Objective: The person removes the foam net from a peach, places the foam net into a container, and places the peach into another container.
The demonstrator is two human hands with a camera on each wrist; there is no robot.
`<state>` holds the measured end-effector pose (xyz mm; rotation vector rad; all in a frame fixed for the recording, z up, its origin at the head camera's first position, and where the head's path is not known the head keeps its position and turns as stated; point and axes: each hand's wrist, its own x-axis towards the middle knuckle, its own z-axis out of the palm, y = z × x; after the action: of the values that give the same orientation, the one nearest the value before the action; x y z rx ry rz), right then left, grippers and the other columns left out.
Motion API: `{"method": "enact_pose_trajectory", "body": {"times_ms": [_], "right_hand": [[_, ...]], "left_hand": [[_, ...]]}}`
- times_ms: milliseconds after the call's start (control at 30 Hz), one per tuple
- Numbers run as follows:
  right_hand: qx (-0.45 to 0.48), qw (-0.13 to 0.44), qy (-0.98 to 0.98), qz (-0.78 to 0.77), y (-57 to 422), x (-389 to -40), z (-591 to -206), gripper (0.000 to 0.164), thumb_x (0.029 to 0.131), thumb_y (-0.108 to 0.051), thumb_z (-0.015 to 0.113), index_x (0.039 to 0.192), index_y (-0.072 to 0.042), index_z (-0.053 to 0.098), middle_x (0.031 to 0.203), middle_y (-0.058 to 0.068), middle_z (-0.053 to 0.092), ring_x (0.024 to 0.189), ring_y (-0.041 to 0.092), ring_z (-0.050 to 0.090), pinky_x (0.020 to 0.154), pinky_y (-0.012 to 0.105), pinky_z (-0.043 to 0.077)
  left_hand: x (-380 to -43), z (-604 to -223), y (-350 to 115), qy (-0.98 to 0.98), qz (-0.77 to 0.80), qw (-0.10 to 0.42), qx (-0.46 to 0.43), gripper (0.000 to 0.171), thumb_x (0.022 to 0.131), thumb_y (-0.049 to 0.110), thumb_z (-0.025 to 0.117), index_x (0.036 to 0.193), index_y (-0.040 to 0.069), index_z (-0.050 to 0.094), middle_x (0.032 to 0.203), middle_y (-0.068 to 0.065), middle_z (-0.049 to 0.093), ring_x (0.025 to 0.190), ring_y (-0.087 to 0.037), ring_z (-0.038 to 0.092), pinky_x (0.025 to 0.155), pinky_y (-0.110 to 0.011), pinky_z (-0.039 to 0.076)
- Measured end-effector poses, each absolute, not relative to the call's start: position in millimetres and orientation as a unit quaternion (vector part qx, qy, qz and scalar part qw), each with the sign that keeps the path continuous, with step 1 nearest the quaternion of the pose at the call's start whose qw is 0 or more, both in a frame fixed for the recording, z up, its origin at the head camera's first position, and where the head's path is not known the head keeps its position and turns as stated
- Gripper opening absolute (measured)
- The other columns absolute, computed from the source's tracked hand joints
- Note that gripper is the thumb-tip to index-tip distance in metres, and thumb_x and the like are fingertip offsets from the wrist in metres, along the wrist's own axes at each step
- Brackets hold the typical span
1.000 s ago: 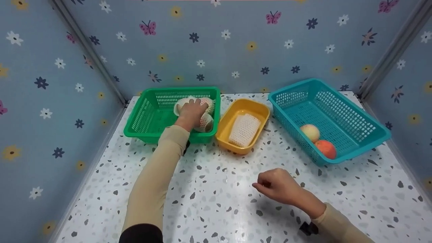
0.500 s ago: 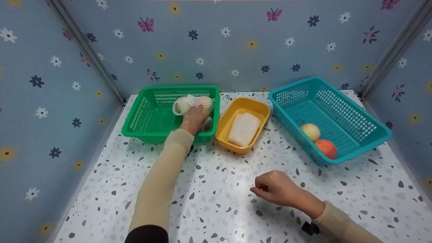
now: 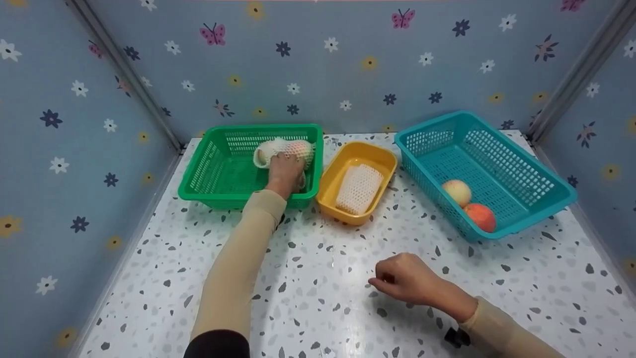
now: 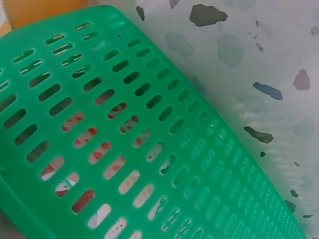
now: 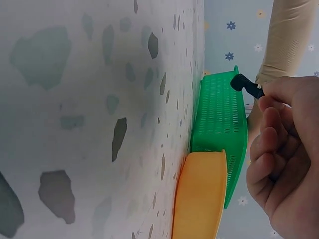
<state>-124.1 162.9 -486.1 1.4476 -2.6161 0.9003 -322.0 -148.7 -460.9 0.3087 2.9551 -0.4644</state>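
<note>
In the head view, my left hand (image 3: 286, 172) reaches down into the green basket (image 3: 218, 195) at its right end. Its fingers curl over a fruit in a white foam net (image 3: 302, 183), mostly hidden under the hand. Just behind the fingers lie two more fruits in foam nets (image 3: 271, 150), one showing pink through its mesh. The left wrist view meets only the slotted basket wall (image 4: 164, 144), with reddish and white patches behind the slots. My right hand (image 3: 406, 278) hovers near the table's middle, fingers loosely curled and holding nothing; the right wrist view confirms this (image 5: 284, 154).
Beside the green basket stands a yellow tray (image 3: 325, 199) with a flattened white foam net (image 3: 359, 189) in it. A blue basket (image 3: 526, 199) at the right holds a pale yellow-pink fruit (image 3: 457, 192) and a red-orange one (image 3: 480, 217). Flowered walls enclose the speckled table (image 3: 318, 298).
My left hand has shifted from above the netted fruits toward the front right one and lowered around it. My right hand has hardly moved.
</note>
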Motion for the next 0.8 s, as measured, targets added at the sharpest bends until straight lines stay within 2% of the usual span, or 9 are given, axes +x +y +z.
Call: {"method": "enact_pose_trajectory", "body": {"times_ms": [167,333,433,667,800], "right_hand": [[0.458,0.013,-0.84,0.291,167,-124,-487,0.024,0.083,-0.033,0.059,0.062,-0.028,0.05,0.052,-0.019,0.043,0.044,-0.006,0.037,0.041,0.013,0.032],[0.454,0.022,-0.843,0.289,171,-124,-490,0.026,0.083,-0.032,0.06,0.06,-0.027,0.048,0.051,-0.019,0.042,0.043,-0.005,0.036,0.041,0.014,0.031],[0.447,0.023,-0.848,0.283,172,-124,-490,0.027,0.083,-0.034,0.059,0.059,-0.028,0.048,0.05,-0.019,0.041,0.043,-0.004,0.036,0.041,0.015,0.031],[0.439,0.018,-0.853,0.283,177,-123,-488,0.026,0.083,-0.035,0.059,0.059,-0.029,0.049,0.05,-0.019,0.041,0.044,-0.003,0.037,0.041,0.016,0.032],[0.439,0.03,-0.849,0.292,181,-123,-487,0.025,0.083,-0.034,0.059,0.06,-0.029,0.05,0.051,-0.018,0.041,0.044,-0.003,0.037,0.041,0.015,0.032]], "left_hand": [[-322,-460,-146,0.975,-0.183,0.061,0.106,0.042,0.087,0.032,0.052,0.121,0.01,0.041,0.113,-0.016,0.041,0.099,-0.034,0.041,0.081,-0.046,0.04],[-322,-461,-143,0.978,-0.174,0.072,0.086,0.033,0.091,0.025,0.047,0.122,0.015,0.046,0.113,-0.017,0.04,0.095,-0.038,0.044,0.071,-0.048,0.043],[-323,-461,-143,0.982,-0.163,0.073,0.069,0.03,0.092,0.024,0.044,0.119,0.012,0.048,0.111,-0.018,0.042,0.092,-0.037,0.046,0.066,-0.048,0.044],[-316,-456,-144,0.981,-0.167,0.061,0.082,0.026,0.09,0.026,0.047,0.113,0.014,0.043,0.101,-0.019,0.046,0.085,-0.032,0.05,0.065,-0.042,0.045],[-312,-446,-143,0.98,-0.165,0.061,0.093,0.024,0.091,0.028,0.046,0.106,0.01,0.047,0.096,-0.018,0.048,0.082,-0.029,0.052,0.066,-0.039,0.046]]}}
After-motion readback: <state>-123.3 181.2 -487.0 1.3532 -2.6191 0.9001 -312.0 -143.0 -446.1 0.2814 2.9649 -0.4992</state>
